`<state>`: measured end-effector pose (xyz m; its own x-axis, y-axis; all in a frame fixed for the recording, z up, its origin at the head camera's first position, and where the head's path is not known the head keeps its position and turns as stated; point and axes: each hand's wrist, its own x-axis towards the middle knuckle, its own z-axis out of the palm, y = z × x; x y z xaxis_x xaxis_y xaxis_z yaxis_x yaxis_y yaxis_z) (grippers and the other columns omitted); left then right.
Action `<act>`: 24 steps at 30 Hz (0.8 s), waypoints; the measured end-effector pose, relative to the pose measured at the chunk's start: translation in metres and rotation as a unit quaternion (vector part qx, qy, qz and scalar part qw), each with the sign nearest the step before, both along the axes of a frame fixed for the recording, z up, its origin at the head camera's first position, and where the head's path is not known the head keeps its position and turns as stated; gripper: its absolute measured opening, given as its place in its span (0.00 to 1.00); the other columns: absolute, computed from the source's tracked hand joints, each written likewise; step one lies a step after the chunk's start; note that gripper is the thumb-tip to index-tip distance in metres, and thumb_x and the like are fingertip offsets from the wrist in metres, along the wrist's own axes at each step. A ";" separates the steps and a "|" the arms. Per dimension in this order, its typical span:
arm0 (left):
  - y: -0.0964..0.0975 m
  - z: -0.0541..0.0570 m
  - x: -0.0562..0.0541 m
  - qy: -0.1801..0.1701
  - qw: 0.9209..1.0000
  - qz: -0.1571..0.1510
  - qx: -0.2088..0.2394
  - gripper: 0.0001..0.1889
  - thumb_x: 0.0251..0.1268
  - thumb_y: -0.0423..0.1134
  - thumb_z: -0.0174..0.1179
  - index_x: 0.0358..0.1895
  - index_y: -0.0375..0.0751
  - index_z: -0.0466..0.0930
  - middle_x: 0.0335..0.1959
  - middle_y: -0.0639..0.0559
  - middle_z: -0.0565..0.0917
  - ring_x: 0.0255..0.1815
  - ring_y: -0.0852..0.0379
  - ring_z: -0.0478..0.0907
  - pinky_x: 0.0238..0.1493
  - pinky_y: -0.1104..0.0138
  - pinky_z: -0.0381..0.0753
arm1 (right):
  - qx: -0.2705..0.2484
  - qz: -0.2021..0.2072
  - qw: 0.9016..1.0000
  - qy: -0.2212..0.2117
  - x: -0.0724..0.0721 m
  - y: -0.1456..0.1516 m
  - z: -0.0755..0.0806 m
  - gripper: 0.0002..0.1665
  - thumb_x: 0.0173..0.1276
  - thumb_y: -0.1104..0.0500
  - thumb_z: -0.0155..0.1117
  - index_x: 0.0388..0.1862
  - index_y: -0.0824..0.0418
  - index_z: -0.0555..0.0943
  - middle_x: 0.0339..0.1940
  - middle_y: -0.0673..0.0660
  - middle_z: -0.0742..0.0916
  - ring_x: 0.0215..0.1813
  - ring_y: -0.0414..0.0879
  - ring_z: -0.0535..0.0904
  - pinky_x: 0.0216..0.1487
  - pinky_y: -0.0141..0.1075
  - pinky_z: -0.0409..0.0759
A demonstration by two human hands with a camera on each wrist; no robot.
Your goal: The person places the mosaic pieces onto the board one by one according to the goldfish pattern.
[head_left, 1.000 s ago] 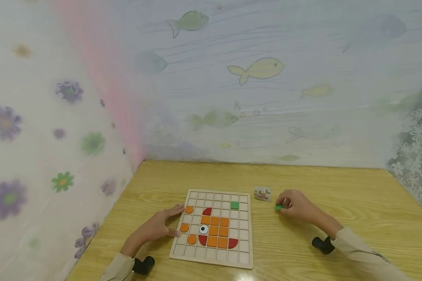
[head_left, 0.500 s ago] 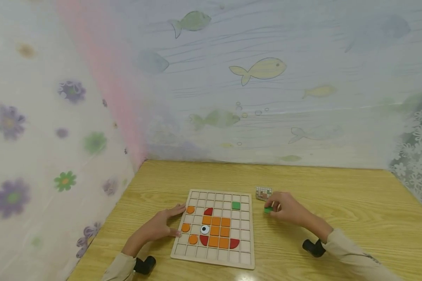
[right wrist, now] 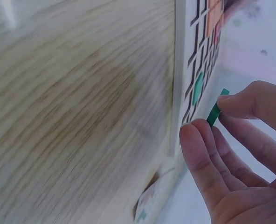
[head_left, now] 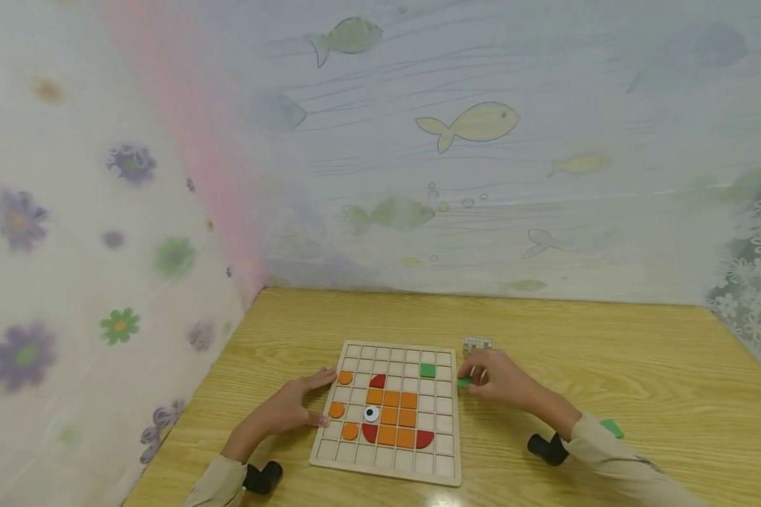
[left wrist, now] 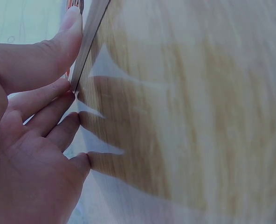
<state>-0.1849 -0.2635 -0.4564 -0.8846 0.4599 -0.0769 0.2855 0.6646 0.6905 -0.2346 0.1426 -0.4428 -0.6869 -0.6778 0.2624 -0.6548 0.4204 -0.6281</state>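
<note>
A wooden grid board (head_left: 387,470) lies on the table, with orange squares (head_left: 390,417), orange discs (head_left: 337,410), red quarter-round pieces (head_left: 424,439), a white eye disc (head_left: 371,414) and one green square (head_left: 428,370) in its cells. At the board's left edge rests my left hand (head_left: 288,407); its thumb and fairly straight fingertips (left wrist: 72,21) touch the rim. My right hand (head_left: 504,384) pinches a green tile (right wrist: 215,109) between thumb and fingers, just off the board's right edge. Behind that hand, the small pattern card (head_left: 478,343) is partly hidden.
Beside the right sleeve another green piece (head_left: 611,428) lies on the wooden table (head_left: 583,352). A wall with printed fish (head_left: 485,123) stands behind, and a flowered one (head_left: 120,326) is at the left. Black wrist-camera mounts (head_left: 547,448) sit at both wrists.
My right hand has moved left toward the board with the green tile and now covers part of the card. A green piece by the right sleeve has come into view. The left hand stays put.
</note>
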 end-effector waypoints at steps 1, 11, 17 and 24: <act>0.000 0.000 0.000 0.000 1.000 0.000 -0.001 0.43 0.50 0.42 0.71 0.71 0.38 0.61 0.72 0.41 0.58 0.73 0.40 0.51 0.67 0.42 0.52 | -0.002 0.002 1.000 0.001 0.000 -0.002 0.000 0.07 0.57 0.69 0.65 0.35 0.62 0.84 0.31 0.52 0.83 0.29 0.39 0.78 0.29 0.30 0.80; 0.001 0.004 0.002 -0.011 1.000 0.008 0.004 0.43 0.50 0.42 0.71 0.71 0.38 0.61 0.72 0.40 0.57 0.73 0.39 0.50 0.67 0.43 0.52 | -0.017 0.018 1.000 -0.014 0.000 -0.025 -0.004 0.07 0.58 0.68 0.65 0.36 0.63 0.83 0.33 0.54 0.82 0.30 0.38 0.78 0.30 0.30 0.79; 0.002 0.004 0.003 -0.013 1.000 0.013 0.003 0.44 0.49 0.41 0.71 0.71 0.38 0.61 0.73 0.41 0.57 0.73 0.39 0.50 0.67 0.43 0.52 | -0.016 0.018 1.000 -0.007 -0.001 -0.039 -0.008 0.06 0.57 0.67 0.66 0.35 0.63 0.83 0.32 0.54 0.83 0.29 0.37 0.79 0.34 0.33 0.78; 0.002 0.004 0.003 -0.014 1.000 0.008 0.009 0.43 0.50 0.41 0.71 0.71 0.38 0.60 0.72 0.40 0.57 0.73 0.39 0.50 0.66 0.42 0.53 | -0.045 0.027 0.999 -0.014 -0.005 -0.052 -0.019 0.06 0.56 0.69 0.68 0.34 0.66 0.84 0.30 0.56 0.82 0.28 0.39 0.78 0.31 0.29 0.79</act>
